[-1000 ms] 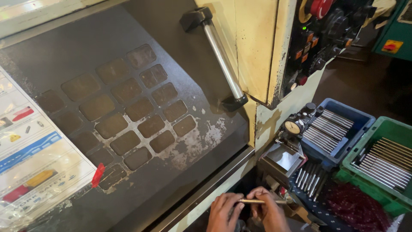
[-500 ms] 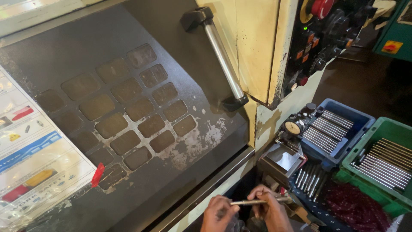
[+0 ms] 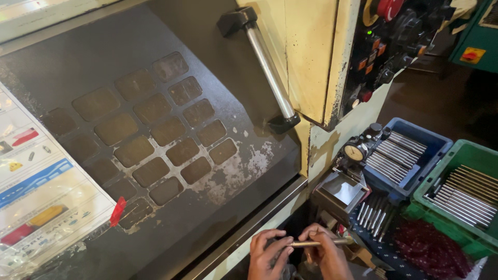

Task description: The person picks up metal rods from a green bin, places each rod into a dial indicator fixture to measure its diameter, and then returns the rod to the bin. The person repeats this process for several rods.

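Slip risk: thin rod pinched two-handed, low in front of machine door (image 3: pixel 155 155).
Blue bin (image 3: pixel 415 155) and green bin (image 3: pixel 467 192) of rods right of door, dial gauge (image 3: pixel 356 152) between. Left hand (image 3: pixel 267 254) and right hand (image 3: pixel 327 254) pinching metal rod (image 3: pixel 316 242) at fingertips; oily grip could drop it, maybe bend it.

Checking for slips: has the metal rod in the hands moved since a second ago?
No. The metal rod sits level below the dial gauge, as before.
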Demonstrator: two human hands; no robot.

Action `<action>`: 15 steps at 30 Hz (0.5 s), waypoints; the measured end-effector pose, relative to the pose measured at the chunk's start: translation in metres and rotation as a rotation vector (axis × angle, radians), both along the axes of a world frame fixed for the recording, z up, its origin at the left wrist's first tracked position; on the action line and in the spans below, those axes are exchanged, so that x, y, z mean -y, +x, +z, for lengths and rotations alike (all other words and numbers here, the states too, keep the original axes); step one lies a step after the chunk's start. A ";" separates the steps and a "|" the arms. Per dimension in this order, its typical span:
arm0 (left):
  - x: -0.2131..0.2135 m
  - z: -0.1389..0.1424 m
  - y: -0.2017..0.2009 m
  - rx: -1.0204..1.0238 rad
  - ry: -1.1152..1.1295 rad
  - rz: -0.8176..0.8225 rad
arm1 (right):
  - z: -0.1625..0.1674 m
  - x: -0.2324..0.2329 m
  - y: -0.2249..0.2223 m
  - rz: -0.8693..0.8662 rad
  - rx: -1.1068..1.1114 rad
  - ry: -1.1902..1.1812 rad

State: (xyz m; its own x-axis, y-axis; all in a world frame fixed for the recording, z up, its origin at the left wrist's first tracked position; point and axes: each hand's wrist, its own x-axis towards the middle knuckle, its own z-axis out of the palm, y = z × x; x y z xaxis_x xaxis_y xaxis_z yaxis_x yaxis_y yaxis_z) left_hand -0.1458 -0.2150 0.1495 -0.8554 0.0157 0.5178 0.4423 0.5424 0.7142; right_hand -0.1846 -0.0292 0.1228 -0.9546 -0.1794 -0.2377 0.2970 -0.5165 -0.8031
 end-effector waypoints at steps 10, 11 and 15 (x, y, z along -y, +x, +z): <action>0.003 -0.023 -0.005 0.273 0.207 -0.181 | -0.002 -0.003 -0.003 -0.015 0.062 0.008; 0.005 -0.026 -0.006 0.257 0.197 -0.179 | 0.000 -0.003 -0.003 -0.016 0.062 0.001; 0.009 -0.037 -0.009 0.361 0.320 -0.102 | 0.008 -0.003 -0.001 -0.014 0.076 0.002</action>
